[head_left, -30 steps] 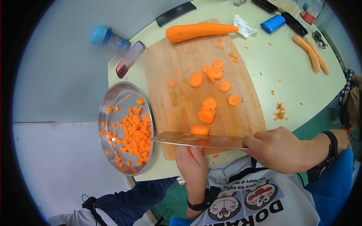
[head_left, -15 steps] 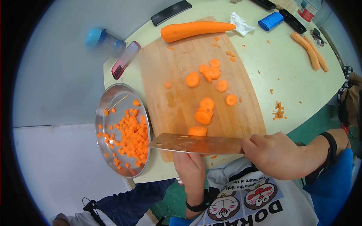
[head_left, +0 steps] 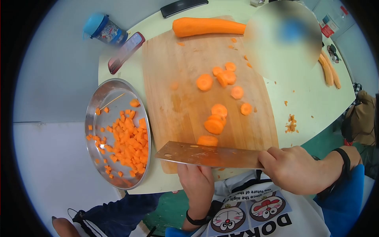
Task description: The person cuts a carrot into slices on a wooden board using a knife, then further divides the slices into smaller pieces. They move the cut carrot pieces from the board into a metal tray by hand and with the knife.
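Observation:
My right hand (head_left: 290,168) is closed round the handle of a cleaver (head_left: 213,156), its broad blade lying level across the near end of the wooden cutting board (head_left: 177,122). Just past the blade's far edge an orange carrot piece (head_left: 207,140) shows. On the near side my left hand (head_left: 196,182) reaches under the blade toward that piece, thumb and finger close together, fingertips hidden by the steel. Several carrot slices (head_left: 215,125) lie farther up the board. A large peeled carrot (head_left: 209,27) rests along the board's far edge.
Left of the board, a steel tray (head_left: 90,136) holds diced carrot and a toothpick. Beyond it are a phone (head_left: 125,53) and a blue-lidded bottle (head_left: 106,31). Carrot scraps (head_left: 291,123) and thin carrots (head_left: 329,71) lie to the right. A blurred round patch hides the upper right.
The view has shifted slightly, and a blurred round patch now covers the upper right. Both hands and the cleaver keep nearly the same place at the board's near end.

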### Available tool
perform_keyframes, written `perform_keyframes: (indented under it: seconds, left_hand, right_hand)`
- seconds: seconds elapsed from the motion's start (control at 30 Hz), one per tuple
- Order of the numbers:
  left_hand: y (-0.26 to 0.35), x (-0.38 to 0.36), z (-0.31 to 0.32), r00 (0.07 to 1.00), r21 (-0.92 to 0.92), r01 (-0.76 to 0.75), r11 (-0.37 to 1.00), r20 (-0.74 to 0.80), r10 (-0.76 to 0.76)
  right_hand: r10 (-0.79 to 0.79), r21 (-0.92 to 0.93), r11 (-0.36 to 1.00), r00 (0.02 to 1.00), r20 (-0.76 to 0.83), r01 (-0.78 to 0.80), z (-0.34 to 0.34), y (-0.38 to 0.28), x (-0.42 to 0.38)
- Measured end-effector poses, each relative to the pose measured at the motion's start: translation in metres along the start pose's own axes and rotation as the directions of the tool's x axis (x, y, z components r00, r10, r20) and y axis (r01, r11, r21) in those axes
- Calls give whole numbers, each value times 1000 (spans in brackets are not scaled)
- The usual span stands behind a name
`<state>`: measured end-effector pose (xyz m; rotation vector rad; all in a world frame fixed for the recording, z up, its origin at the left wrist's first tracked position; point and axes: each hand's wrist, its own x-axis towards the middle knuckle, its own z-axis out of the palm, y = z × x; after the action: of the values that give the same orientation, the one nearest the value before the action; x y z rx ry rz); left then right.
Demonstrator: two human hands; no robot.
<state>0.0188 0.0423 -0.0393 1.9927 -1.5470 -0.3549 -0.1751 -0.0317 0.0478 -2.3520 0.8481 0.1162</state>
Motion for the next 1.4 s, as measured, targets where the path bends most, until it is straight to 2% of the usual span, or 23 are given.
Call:
perform_keyframes:
  seconds: [0.23, 0.33, 0.43, 0.6, 0.67, 0.7, 0.8, 0.9, 0.97, 1.0, 1.07, 1.1, 1.17, 1.27, 1.4]
  left_hand:
    - [-4, 2, 1, 997, 2, -78, 997, -6, 78]
    - [0, 2, -1, 1000, -23, -25, 999, -11, 25]
    - [4, 1, -4, 998, -3, 22, 1000, 53, -22]
    - [-1, -1, 5, 996, 116, -60, 991, -65, 68]
    - [1, -1, 2, 999, 100, -26, 995, -28, 29]
    - [3, -2, 1, 1000, 72, 13, 997, 14, -14]
    - [5, 0, -2, 999, 61, 16, 998, 31, -18]
    - [-2, 1, 0, 996, 84, -81, 993, -32, 84]
    - [-1, 1, -2, 996, 72, -74, 995, -39, 77]
    - [0, 0, -1, 998, 51, -54, 997, -34, 56]
    - [2, 0, -1, 999, -1, -23, 1000, -23, 23]
    - [3, 2, -1, 1000, -52, 8, 999, -17, -9]
    - [8, 7, 0, 1000, -65, 17, 998, -21, -18]
    - [11, 8, 0, 1000, -61, 28, 998, -10, -28]
    - [20, 3, -6, 999, -32, 49, 998, 6, -48]
  right_hand:
    - [7, -37, 999, 1000, 3, -7, -2, -4, 5]
    - [-11, -22, 1000, 999, 32, 12, -8, -3, 9]
    - [-15, 15, 1000, 998, 55, 15, -6, 1, 16]
    - [-42, 49, 998, 996, 85, 38, 2, 0, 36]
    - [-14, 3, 1000, 995, 97, 14, -2, -4, 41]
    - [-23, -1, 1000, 996, 91, 23, -1, -5, 40]
    - [-34, -60, 998, 999, 27, 36, 6, 0, 40]
    - [-46, 0, 999, 998, -34, 46, 3, 10, 40]
    - [62, 116, 991, 998, -6, -61, -9, 10, 35]
    - [62, 113, 992, 998, -11, -60, -11, 14, 32]
    - [185, 197, 963, 983, 3, -182, -12, 19, 25]
    - [189, 200, 963, 982, -10, -183, -12, 21, 22]
    - [106, 259, 964, 977, -185, -56, -11, 25, 16]
    - [129, 269, 962, 957, -260, -56, -9, 26, 14]
    - [123, 289, 956, 963, -241, -50, -7, 28, 13]
